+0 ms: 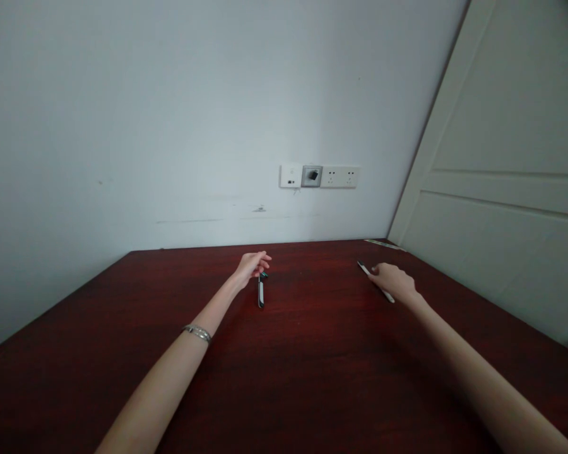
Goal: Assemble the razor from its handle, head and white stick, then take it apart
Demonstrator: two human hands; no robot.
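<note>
My left hand (252, 265) is over the far middle of the table, its fingers partly stretched and apart. Just below those fingers lies what looks like a razor (260, 294), with a white and black handle and a teal part at its far end. The hand partly covers that end, and I cannot tell whether they touch. On the right, my right hand (394, 281) is closed over a slim white stick with a dark tip (387, 294). The stick slants from upper left to lower right, its middle hidden by the fingers.
The dark red wooden table (284, 378) meets a white wall (170, 126) at the back. Sockets and switches (339, 177) are on this wall. A pale panelled door or cabinet (502, 151) borders the right side. A thin flat strip (385, 244) lies in the far right corner.
</note>
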